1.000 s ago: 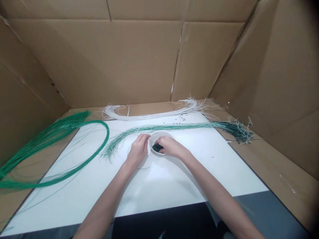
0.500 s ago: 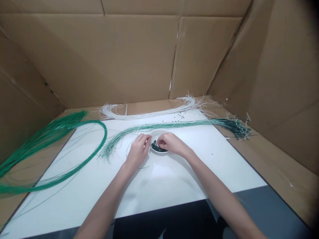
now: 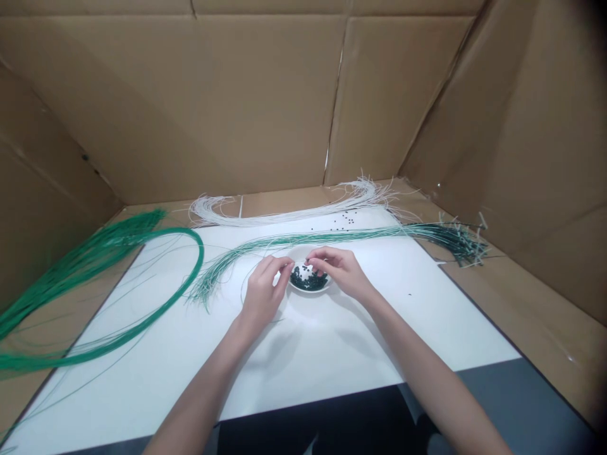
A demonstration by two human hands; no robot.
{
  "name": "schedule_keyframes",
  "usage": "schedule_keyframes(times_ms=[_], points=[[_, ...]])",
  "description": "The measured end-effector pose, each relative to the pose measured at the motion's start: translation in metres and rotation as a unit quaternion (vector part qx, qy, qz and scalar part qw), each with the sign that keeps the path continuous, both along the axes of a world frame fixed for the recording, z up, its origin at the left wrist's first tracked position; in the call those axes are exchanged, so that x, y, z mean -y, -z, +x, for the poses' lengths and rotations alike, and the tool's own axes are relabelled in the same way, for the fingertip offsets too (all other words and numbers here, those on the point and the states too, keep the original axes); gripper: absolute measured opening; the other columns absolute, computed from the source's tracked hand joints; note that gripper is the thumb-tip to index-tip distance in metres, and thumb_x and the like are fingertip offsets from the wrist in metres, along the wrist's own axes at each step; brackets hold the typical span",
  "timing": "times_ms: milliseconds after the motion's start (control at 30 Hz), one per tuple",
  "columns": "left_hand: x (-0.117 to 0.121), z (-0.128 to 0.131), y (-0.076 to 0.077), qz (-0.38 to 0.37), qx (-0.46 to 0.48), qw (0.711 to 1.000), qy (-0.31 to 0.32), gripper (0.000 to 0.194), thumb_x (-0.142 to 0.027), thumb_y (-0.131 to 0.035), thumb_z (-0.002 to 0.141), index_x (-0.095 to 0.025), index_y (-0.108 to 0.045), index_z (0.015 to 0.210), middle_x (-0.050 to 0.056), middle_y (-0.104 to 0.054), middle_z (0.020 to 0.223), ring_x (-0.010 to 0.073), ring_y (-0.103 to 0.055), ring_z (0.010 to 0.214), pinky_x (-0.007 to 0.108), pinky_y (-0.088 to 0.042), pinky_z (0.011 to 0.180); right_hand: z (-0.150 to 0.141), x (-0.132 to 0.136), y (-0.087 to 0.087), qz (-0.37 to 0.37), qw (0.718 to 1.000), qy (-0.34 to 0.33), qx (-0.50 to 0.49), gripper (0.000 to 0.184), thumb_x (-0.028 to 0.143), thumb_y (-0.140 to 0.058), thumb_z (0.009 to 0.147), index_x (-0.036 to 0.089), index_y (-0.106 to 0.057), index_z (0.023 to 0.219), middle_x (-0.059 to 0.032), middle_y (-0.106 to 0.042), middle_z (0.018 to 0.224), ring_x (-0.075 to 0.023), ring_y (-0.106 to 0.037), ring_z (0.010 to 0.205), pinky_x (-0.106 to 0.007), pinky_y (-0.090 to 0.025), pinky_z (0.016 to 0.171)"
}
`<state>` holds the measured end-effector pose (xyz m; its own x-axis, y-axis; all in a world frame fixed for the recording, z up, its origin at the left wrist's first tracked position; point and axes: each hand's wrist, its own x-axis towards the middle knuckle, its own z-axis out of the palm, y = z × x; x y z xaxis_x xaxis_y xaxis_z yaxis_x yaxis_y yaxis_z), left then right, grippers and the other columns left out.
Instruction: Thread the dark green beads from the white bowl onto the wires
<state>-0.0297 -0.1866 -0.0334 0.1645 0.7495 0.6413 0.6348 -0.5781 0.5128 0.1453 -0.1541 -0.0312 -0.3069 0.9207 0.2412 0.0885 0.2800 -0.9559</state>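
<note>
A small white bowl (image 3: pixel 309 291) holding many tiny dark beads (image 3: pixel 310 279) stands on the white board in front of me. My left hand (image 3: pixel 265 283) is at the bowl's left rim, thumb and forefinger pinched on a thin strand (image 3: pixel 243 289). Part of that strand curves out on the hand's left side; its tip is too fine to make out. Over the right side of the bowl, my right hand (image 3: pixel 345 272) pinches a small dark bead (image 3: pixel 307 260). The fingertips of both hands face each other, a short gap apart.
Behind the bowl lies a bundle of green strands (image 3: pixel 332 237) with dark, pale-tipped right ends. Farther back are a white strand bundle (image 3: pixel 284 218) and scattered dark beads (image 3: pixel 349 218). A large green coil (image 3: pixel 190 278) lies left. Cardboard walls (image 3: pixel 227 101) enclose the board (image 3: pixel 332 354).
My right hand has risen out of the beads with one bead between its fingertips, uncovering more of the bowl's contents. My left hand has shifted slightly right. The camera view has moved a little.
</note>
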Motion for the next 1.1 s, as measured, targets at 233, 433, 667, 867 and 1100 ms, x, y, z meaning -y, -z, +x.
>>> schedule_keyframes(times_ms=[233,433,667,867,1100], points=[[0.005,0.002,-0.006,0.025,0.002,1.0,0.009,0.007,-0.016,-0.047,0.082,-0.018,-0.054,0.084,0.001,-0.056,0.074,0.0109,-0.05,0.069,0.023,-0.041,0.066,-0.003,0.005,-0.007,-0.042,0.997,-0.018,-0.07,0.017,0.031,-0.061,0.069,0.015,-0.062,0.076,-0.0024,-0.063,0.071,-0.0097,-0.054,0.058,-0.022,-0.046,0.053],[0.006,0.003,-0.006,0.025,-0.002,1.0,0.015,0.007,-0.015,-0.047,0.082,-0.018,-0.053,0.083,0.001,-0.057,0.074,0.0109,-0.049,0.069,0.023,-0.041,0.067,-0.003,0.008,-0.012,-0.048,0.996,-0.017,-0.066,0.017,0.031,-0.064,0.067,0.015,-0.062,0.073,-0.0007,-0.06,0.065,-0.0085,-0.051,0.053,-0.022,-0.044,0.052],[0.005,0.003,-0.005,0.031,-0.007,0.999,0.018,0.007,-0.015,-0.047,0.082,-0.017,-0.054,0.083,0.001,-0.057,0.073,0.0109,-0.048,0.068,0.023,-0.041,0.066,-0.003,0.008,-0.011,-0.043,0.997,-0.018,-0.064,0.016,0.03,-0.064,0.067,0.015,-0.062,0.073,-0.0006,-0.059,0.067,-0.0086,-0.052,0.055,-0.022,-0.045,0.053],[0.004,0.003,-0.004,0.04,-0.018,0.999,0.014,0.007,-0.016,-0.047,0.082,-0.017,-0.054,0.083,0.001,-0.056,0.072,0.0109,-0.048,0.067,0.023,-0.041,0.065,-0.003,0.006,-0.007,-0.023,0.999,-0.011,-0.045,0.016,0.03,-0.064,0.068,0.016,-0.062,0.074,-0.0015,-0.06,0.071,-0.0098,-0.053,0.06,-0.022,-0.046,0.054],[0.002,0.001,-0.002,0.06,-0.062,0.996,0.011,0.007,-0.016,-0.047,0.082,-0.016,-0.054,0.084,0.002,-0.056,0.072,0.0125,-0.048,0.068,0.026,-0.04,0.067,0.0,0.005,-0.005,0.052,0.998,0.008,0.039,0.014,0.029,-0.06,0.072,0.016,-0.062,0.076,-0.0033,-0.062,0.076,-0.0122,-0.055,0.066,-0.024,-0.046,0.058]])
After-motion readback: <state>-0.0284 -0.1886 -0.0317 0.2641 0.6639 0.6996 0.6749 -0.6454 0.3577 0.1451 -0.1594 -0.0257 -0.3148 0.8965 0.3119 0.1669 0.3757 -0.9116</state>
